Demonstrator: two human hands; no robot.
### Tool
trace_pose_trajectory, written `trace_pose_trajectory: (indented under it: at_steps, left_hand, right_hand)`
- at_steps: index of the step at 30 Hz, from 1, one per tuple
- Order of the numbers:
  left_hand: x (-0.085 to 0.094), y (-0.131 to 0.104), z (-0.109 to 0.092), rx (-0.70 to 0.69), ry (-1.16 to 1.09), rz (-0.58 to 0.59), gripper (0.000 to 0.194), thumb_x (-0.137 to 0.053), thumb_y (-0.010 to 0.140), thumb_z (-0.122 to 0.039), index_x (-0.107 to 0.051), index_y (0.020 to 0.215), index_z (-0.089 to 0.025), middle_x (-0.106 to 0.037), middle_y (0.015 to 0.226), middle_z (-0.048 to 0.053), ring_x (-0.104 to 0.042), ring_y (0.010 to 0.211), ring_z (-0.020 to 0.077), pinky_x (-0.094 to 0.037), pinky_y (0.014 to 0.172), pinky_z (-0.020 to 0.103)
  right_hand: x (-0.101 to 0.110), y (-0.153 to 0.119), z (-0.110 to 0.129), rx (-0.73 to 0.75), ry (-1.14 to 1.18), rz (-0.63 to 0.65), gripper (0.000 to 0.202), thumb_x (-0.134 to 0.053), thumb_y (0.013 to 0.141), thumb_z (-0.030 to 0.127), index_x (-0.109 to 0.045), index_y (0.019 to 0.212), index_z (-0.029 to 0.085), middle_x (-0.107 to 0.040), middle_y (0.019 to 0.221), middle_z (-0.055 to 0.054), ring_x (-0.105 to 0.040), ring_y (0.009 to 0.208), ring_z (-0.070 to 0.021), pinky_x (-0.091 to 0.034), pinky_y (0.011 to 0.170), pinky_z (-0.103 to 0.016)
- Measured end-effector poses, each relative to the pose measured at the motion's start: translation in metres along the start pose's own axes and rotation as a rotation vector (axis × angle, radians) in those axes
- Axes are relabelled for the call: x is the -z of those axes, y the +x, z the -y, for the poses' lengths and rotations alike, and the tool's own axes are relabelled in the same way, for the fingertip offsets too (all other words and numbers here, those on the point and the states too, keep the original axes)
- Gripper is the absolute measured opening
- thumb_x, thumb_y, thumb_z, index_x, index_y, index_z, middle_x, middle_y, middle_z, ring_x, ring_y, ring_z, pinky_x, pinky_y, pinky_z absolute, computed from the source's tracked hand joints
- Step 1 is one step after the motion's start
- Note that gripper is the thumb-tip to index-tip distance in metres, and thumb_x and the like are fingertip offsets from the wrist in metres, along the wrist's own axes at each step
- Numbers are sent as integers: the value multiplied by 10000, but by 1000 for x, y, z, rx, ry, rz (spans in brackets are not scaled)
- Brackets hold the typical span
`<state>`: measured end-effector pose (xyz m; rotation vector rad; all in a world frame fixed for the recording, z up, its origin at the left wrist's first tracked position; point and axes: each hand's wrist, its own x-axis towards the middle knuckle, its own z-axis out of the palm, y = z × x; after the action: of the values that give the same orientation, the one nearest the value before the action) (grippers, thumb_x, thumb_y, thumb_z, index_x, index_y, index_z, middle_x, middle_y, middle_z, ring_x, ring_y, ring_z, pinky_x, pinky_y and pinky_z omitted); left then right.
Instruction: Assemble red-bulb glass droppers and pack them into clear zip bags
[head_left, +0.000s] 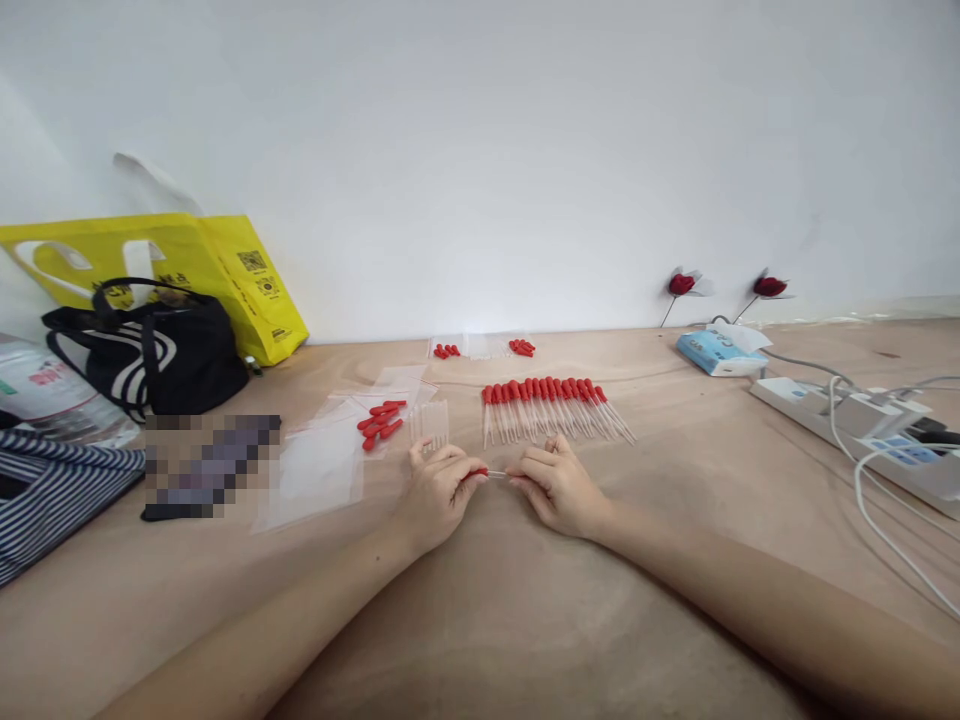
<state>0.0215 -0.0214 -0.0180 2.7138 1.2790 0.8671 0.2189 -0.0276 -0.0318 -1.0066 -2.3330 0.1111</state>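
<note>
My left hand (442, 490) pinches a red rubber bulb (480, 472) at the centre of the table. A clear thin tube (496, 475) runs from the bulb to my right hand (559, 487), whose fingers are closed on its other end. Just beyond my hands lies a row of droppers (544, 392) with red bulbs and clear stems. Near my left hand are several bare clear tubes (430, 422), and left of them loose red bulbs (381, 422) rest on clear plastic bags (322, 460).
Against the wall sits a bag with red bulbs (447, 351) and tubes. At left are a yellow bag (247, 285), a black bag (187, 350) and striped cloth (60, 490). A tissue pack (712, 355) and a power strip (825, 420) with cables lie right.
</note>
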Motion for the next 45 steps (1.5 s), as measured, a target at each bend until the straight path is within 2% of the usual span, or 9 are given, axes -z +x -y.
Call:
trace_pose_trajectory:
  at_steps: [6, 14, 21, 27, 30, 34, 37, 41, 45]
  left_hand:
    - [0, -2, -3, -80, -31, 18, 172, -408, 857, -234, -558, 782, -200, -661, 726, -29, -565, 775, 138, -127, 942, 419]
    - [1, -2, -6, -136, -34, 30, 174, -399, 850, -238, -550, 775, -196, -653, 717, -14, -561, 784, 151, -137, 933, 433]
    - [3, 0, -2, -71, -14, 57, 150, -426, 845, -240, -560, 785, -207, -657, 741, -29, -559, 818, 147, -109, 945, 443]
    - [8, 0, 8, -21, 56, 18, 156, -434, 850, -280, -581, 810, -248, -658, 835, -34, -550, 864, 156, -97, 953, 442]
    - [8, 0, 13, 35, 120, -55, 167, -449, 833, -330, -572, 926, -266, -638, 950, 0, -522, 937, 187, -152, 936, 431]
    - [11, 0, 26, 204, 228, -192, 228, -478, 792, -362, -556, 971, -244, -611, 1009, 40, -481, 1001, 234, -224, 897, 419]
    - [13, 2, 35, 342, 268, -257, 256, -509, 760, -348, -545, 978, -220, -600, 1020, 55, -465, 1018, 251, -251, 882, 413]
    - [17, 3, 43, 528, 293, -281, 345, -522, 732, -346, -503, 1046, -203, -576, 1042, 70, -437, 1031, 269, -281, 868, 410]
    - [20, 5, 49, 627, 375, -257, 363, -527, 716, -351, -506, 1049, -207, -531, 1104, 75, -389, 1062, 282, -278, 874, 421]
  right_hand:
    - [-3, 1, -3, 139, -61, -87, 201, -373, 832, 150, -574, 824, 160, -589, 706, -20, -431, 604, -115, -213, 663, -298]
    - [-6, 4, 2, 201, -68, -127, 238, -346, 844, 156, -580, 804, 140, -562, 644, -18, -414, 577, -114, -219, 636, -289]
    - [-1, 5, 1, 163, -82, -60, 249, -365, 872, 221, -604, 873, 152, -597, 719, -33, -461, 672, -130, -237, 648, -283]
    - [9, 3, 1, 121, -139, 44, 206, -433, 837, 221, -622, 911, 185, -623, 730, -35, -473, 728, -154, -223, 653, -299]
    - [8, 6, -3, 33, -122, 14, 220, -427, 822, 197, -612, 939, 183, -638, 770, -43, -489, 739, -159, -226, 654, -295]
    - [3, 21, -15, -242, -159, -167, 237, -417, 792, 178, -596, 946, 175, -647, 766, -38, -516, 745, -164, -225, 664, -293]
    - [-4, 39, -22, -392, -258, -259, 228, -432, 761, 185, -594, 922, 174, -651, 762, -38, -523, 774, -181, -215, 682, -306]
    - [-17, 62, -25, -514, -368, -268, 217, -432, 744, 209, -589, 888, 168, -648, 759, -60, -526, 779, -198, -203, 688, -324]
    - [-26, 72, -24, -559, -407, -223, 199, -419, 754, 221, -580, 856, 164, -647, 779, -71, -526, 765, -203, -194, 695, -337]
